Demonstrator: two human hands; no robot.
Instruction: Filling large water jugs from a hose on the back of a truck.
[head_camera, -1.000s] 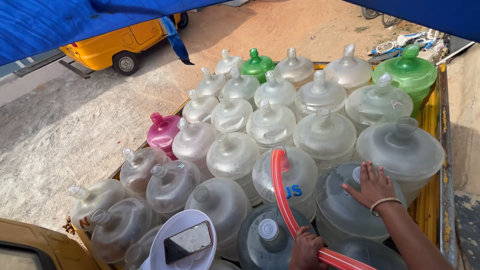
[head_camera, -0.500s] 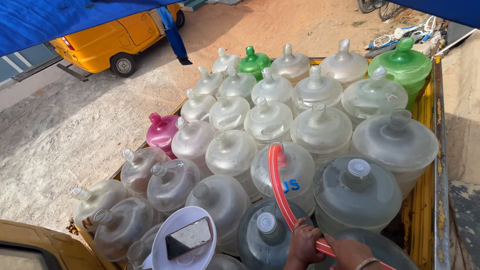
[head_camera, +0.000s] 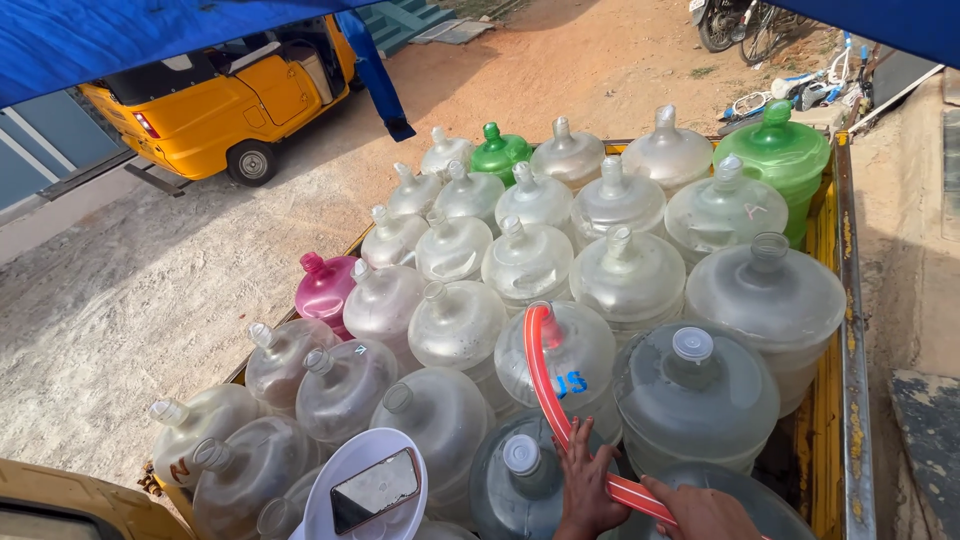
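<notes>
A red hose curves up from the bottom edge, and its end sits in the mouth of a clear water jug with blue lettering. My left hand is closed around the hose low down, beside a capped jug. My right hand grips the same hose further back, above another jug at the bottom edge. A large clear jug with a white cap stands just right of the hose.
Several clear jugs, two green ones and a pink one fill a yellow truck bed. A phone lies on a white round lid at the bottom left. A yellow three-wheeler stands on the sandy ground.
My right hand has left the top of the white-capped jug and come down onto the hose behind my left hand. The view has tilted slightly upward.
</notes>
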